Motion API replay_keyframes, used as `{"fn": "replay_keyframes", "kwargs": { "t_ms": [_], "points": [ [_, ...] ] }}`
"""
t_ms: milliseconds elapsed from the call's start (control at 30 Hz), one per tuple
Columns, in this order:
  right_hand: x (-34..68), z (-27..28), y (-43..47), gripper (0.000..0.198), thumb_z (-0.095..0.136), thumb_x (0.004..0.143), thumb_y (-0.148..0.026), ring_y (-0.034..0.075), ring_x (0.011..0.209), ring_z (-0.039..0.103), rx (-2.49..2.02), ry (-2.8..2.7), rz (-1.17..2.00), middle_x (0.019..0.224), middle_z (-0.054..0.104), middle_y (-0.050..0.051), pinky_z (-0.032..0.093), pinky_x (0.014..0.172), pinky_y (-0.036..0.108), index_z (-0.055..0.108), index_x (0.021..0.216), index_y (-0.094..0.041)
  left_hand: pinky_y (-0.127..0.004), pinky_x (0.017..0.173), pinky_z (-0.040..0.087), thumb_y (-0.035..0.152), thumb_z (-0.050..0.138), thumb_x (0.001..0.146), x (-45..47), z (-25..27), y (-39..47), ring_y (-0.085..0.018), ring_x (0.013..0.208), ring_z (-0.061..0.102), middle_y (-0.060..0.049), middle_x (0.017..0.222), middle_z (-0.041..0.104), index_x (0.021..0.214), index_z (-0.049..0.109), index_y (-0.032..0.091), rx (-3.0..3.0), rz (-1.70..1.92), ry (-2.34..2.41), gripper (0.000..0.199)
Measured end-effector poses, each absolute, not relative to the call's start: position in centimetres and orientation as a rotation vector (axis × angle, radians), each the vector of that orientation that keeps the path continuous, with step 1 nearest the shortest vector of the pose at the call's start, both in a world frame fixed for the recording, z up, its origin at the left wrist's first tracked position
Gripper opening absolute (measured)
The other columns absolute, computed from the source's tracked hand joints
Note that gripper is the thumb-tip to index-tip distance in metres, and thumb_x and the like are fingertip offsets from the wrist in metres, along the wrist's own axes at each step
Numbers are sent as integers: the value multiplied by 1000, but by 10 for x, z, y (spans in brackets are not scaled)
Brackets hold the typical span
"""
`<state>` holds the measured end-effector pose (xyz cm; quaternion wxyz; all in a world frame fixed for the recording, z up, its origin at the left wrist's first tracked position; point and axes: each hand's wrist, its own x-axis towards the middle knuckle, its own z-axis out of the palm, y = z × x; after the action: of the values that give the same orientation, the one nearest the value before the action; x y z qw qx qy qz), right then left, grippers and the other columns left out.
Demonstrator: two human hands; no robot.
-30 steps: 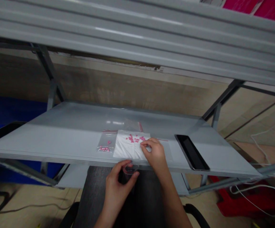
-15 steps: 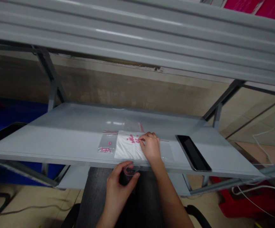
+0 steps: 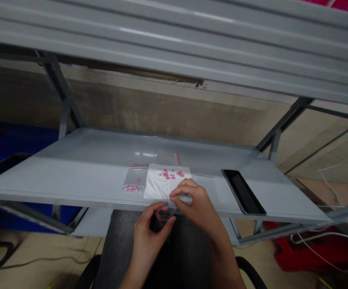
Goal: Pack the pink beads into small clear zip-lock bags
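Note:
Just below the table's front edge, my left hand is closed round a small clear plastic cup, its open top facing up. My right hand hovers close above the cup's rim with thumb and forefinger pinched together; anything between the fingertips is too small to make out. Behind it lies a white cloth or tissue, with several small pink pieces scattered over its far half. Left of the cloth, a clear zip bag holds more pink pieces along its near end.
A dark tablet-like device lies on the grey table at the right. Other clear zip bags lie behind the cloth and right of it. A grey ribbed shelf overhangs the table.
My right hand has drawn back from the pink pieces on the cloth, toward me, to the cup. Pink pieces it covered now show. My left hand stays round the cup.

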<state>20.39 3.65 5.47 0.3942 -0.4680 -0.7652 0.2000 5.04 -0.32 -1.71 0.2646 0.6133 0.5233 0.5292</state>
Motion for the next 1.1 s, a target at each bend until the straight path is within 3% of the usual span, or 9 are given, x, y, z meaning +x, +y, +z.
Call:
{"fn": "replay_keyframes", "kwargs": {
  "t_ms": [133,333,633,800,967,1100],
  "points": [
    [203,52,32,15,66,79,-9,15,77,62,-1181,-1971,632,77,67,0,47,72,26,74,78,-21,-33,73,59,30,71,75,51,-18,-4,-21,78,72,-4,87,76,97,68,19,1644,1423,1410,25],
    [202,22,76,10,65,79,-10,22,78,61,-1590,-1755,205,76,67,7,45,78,34,73,74,-15,-34,74,59,31,71,75,50,-21,-4,-21,77,72,-3,85,76,98,68,20,1621,1411,1416,26],
    [192,16,92,12,64,79,-9,25,82,58,-1643,-1759,136,78,67,9,41,80,36,73,73,-16,-36,75,58,31,70,75,50,-22,-2,-22,77,72,-4,86,76,98,68,19,1620,1396,1415,26],
    [197,37,62,11,67,76,-8,18,76,60,-1452,-1840,275,73,66,2,44,75,29,70,73,-18,-35,75,58,31,70,75,50,-21,-3,-22,78,72,-4,85,75,98,68,19,1620,1391,1412,26],
    [202,53,21,10,68,78,-11,19,80,61,-1210,-1933,616,78,64,2,46,74,31,72,79,-20,-34,75,56,31,70,75,51,-20,-2,-22,82,71,-4,90,75,97,67,20,1642,1386,1406,24],
    [198,46,3,13,73,72,-11,21,94,62,-1255,-1809,732,97,62,6,47,84,34,73,81,-20,-35,77,55,26,68,75,51,-21,-3,-23,85,70,-4,92,74,99,66,20,1658,1371,1402,25]
  ]
}}
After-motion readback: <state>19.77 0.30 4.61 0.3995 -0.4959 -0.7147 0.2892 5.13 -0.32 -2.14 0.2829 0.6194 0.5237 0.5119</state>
